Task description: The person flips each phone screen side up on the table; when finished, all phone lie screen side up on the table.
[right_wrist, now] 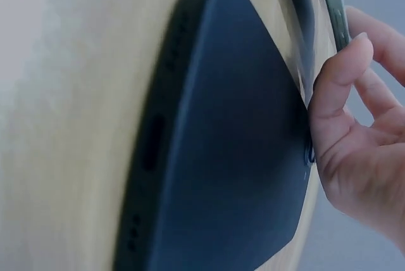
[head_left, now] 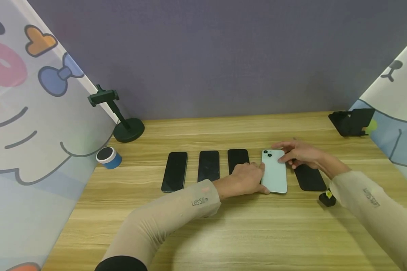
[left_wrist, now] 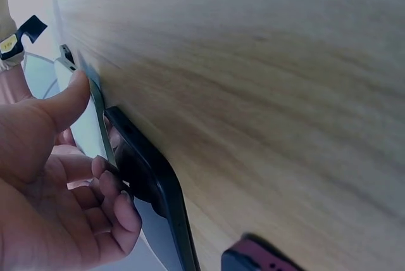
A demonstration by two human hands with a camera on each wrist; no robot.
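A pale mint-green phone (head_left: 274, 177), back upward with its cameras at the top left, is between both hands close over the table. My left hand (head_left: 245, 178) holds its left side, thumb at the lower left corner; in the left wrist view the other fingers curl beside a black phone (left_wrist: 161, 182). My right hand (head_left: 300, 154) pinches the mint phone's upper right part between thumb and fingers. Under and beside that wrist lies another black phone (head_left: 310, 178), its bottom port facing the camera in the right wrist view.
Left of the mint phone, a black phone (head_left: 238, 156), a second one (head_left: 208, 165) and a third (head_left: 174, 172) lie in a row. A dark stand (head_left: 129, 130) and a blue jar (head_left: 112, 162) stand at the left, a black folded holder (head_left: 354, 122) at the back right.
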